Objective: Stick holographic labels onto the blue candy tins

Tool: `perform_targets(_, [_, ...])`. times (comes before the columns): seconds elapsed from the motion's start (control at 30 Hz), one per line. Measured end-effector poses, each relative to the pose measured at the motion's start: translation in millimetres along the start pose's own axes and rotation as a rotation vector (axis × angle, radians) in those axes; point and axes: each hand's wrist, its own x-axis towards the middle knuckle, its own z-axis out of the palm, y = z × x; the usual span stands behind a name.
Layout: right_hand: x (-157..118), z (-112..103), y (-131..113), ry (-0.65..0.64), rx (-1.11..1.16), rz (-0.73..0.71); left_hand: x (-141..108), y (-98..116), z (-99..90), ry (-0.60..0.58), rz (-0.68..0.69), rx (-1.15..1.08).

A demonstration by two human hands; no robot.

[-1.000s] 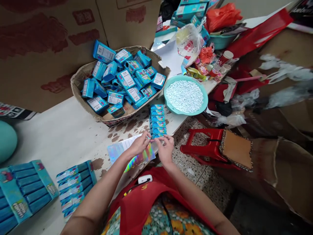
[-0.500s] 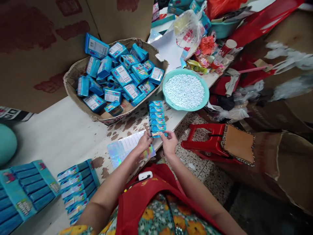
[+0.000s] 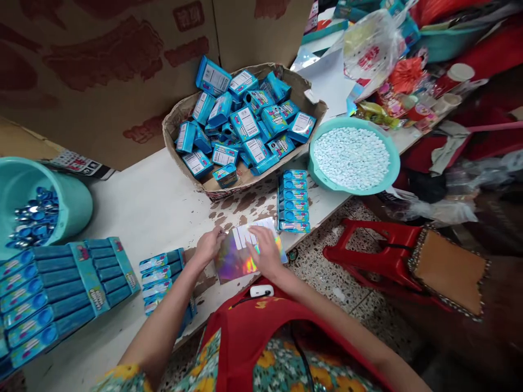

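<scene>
Right hand lies open on rectangular holographic foil sheet, near white table edge. Left hand curls at sheet's left, grip unclear. Blue cardboard boxes beyond, lettering too small.

The picture's left edge crops the teal bucket; the right hand partly hides the shiny sheet.

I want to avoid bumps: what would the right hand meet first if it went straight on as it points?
Past the sheet, the right hand would probably meet the tray at its near rim; hand height is hard to judge.
</scene>
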Motion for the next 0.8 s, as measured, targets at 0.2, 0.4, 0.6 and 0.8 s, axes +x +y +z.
perform_targets(0.2, [-5, 67, 2, -0.401, -0.206, -0.085, -7, -3, -6.0, 0.055, 0.075, -0.14])
perform_targets(0.4, [-26, 59, 6, -0.413, -0.227, -0.168, -1, -10, 8.0, 0.042, 0.008, -0.244])
perform_targets(0.6, [1, 17, -4, -0.322, -0.104, 0.026, -9, -4, 4.6, 0.243, -0.033, -0.181])
perform_targets(0.8, [14, -31, -8, -0.195, 0.186, 0.292, -22, 46, -9.3, -0.056, 0.339, -0.774])
